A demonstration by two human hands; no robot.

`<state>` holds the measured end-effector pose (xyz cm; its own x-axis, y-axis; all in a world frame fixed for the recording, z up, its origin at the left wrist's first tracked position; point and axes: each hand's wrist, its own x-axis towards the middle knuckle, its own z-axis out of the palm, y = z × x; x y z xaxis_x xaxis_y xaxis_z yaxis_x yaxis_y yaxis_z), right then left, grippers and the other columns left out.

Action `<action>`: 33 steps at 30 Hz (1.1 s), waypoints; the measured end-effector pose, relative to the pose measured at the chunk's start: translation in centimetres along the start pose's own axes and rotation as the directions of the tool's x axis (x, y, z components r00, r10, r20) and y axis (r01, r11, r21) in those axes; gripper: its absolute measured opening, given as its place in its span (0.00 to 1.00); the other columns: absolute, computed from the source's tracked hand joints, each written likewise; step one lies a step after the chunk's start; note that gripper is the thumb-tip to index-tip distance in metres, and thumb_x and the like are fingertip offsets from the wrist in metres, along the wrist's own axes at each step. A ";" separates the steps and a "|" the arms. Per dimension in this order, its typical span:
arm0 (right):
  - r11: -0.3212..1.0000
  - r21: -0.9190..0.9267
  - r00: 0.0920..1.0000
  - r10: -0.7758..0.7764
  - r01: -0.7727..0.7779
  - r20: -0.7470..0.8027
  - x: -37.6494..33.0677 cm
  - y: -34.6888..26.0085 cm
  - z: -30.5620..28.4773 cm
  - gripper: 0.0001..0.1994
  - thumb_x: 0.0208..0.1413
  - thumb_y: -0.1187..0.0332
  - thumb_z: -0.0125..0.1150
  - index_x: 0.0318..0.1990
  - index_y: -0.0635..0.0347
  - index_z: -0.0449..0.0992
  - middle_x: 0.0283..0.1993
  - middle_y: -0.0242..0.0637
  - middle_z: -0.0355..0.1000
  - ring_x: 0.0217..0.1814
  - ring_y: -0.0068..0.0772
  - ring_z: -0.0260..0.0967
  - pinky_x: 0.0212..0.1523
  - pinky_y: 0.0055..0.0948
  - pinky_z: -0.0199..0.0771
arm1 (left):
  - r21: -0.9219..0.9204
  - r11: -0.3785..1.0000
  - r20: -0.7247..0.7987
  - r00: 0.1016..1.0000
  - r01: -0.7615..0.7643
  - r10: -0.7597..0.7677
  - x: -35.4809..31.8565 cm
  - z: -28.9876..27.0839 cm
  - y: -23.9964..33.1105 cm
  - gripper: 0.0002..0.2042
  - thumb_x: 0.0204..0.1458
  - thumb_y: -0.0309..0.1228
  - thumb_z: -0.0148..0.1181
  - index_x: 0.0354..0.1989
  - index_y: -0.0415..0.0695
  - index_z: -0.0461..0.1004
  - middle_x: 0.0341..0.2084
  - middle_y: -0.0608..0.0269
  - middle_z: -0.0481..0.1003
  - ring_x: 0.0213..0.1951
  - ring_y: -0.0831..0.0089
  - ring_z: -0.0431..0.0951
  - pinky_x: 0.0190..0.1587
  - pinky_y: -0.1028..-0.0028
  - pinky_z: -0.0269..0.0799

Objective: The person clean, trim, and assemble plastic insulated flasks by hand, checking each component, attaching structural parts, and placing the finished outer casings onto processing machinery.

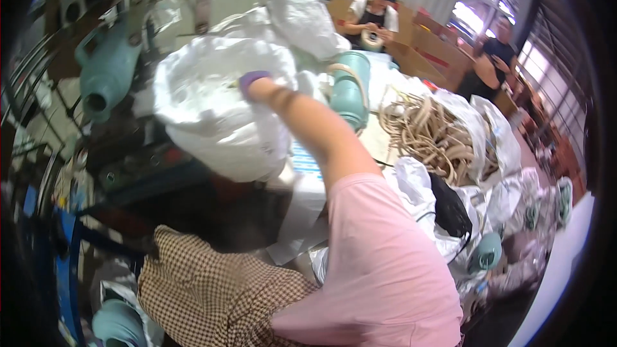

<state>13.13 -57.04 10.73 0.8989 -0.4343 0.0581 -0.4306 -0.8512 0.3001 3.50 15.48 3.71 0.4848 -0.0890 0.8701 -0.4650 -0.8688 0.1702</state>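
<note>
- White plastic sack [222, 144]: open-mouthed, left of green jug [347, 104].
- Right hand [250, 82]: inside sack mouth; grip obscured, cannot tell whether apart or clamped.
- Left hand: out of view.
- Advisable: forearm clear of rim, avoiding tipping.

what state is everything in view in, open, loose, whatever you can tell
White sack: mouth open
Right hand: reaching inside, mostly hidden, grip unclear
Beige strips: loose, tangled heap
Far-left teal vessel: neck opening uncovered
Centre teal vessel: beige band across it
Black bag: crumpled
</note>
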 end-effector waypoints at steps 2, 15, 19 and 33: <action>0.999 0.035 0.990 0.006 -0.011 0.144 -1.9 -2.0 -3.2 0.17 0.53 0.63 0.62 0.50 0.55 0.83 0.54 0.44 0.79 0.58 0.48 0.77 0.56 0.45 0.76 | -0.081 0.989 0.078 0.990 0.123 -0.116 -2.1 0.0 0.1 0.32 0.39 0.35 0.78 0.54 0.35 0.74 0.49 0.48 0.77 0.50 0.53 0.78 0.56 0.59 0.75; -0.097 0.858 0.864 0.026 0.504 -0.504 -14.0 -10.6 -6.3 0.13 0.60 0.73 0.58 0.52 0.56 0.79 0.38 0.36 0.79 0.38 0.28 0.74 0.40 0.30 0.75 | -0.099 0.992 0.247 0.968 0.078 -0.051 -2.4 -1.4 1.7 0.33 0.43 0.37 0.75 0.57 0.34 0.72 0.52 0.47 0.76 0.55 0.52 0.75 0.61 0.57 0.69; -0.157 0.972 0.790 -0.611 -0.178 0.046 -28.4 -22.1 -1.2 0.12 0.59 0.70 0.60 0.49 0.58 0.81 0.30 0.32 0.80 0.29 0.24 0.76 0.35 0.27 0.78 | -0.152 0.986 0.263 0.964 0.066 -0.024 -2.8 0.0 1.9 0.33 0.44 0.38 0.74 0.57 0.33 0.71 0.53 0.47 0.75 0.56 0.52 0.74 0.62 0.57 0.69; -0.149 0.751 0.644 -0.427 0.643 -0.635 -30.4 -30.2 -1.7 0.09 0.55 0.65 0.63 0.31 0.63 0.78 0.35 0.40 0.72 0.36 0.40 0.72 0.36 0.36 0.74 | -0.224 0.973 0.346 0.929 -0.051 0.129 -0.8 -0.9 2.2 0.31 0.50 0.40 0.68 0.59 0.32 0.69 0.56 0.46 0.73 0.59 0.52 0.73 0.63 0.56 0.67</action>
<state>-1.06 -17.62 1.56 0.8137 0.2709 0.5143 0.5813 -0.3734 -0.7230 1.39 14.11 3.79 0.6471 -0.3630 0.6704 -0.6435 -0.7316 0.2250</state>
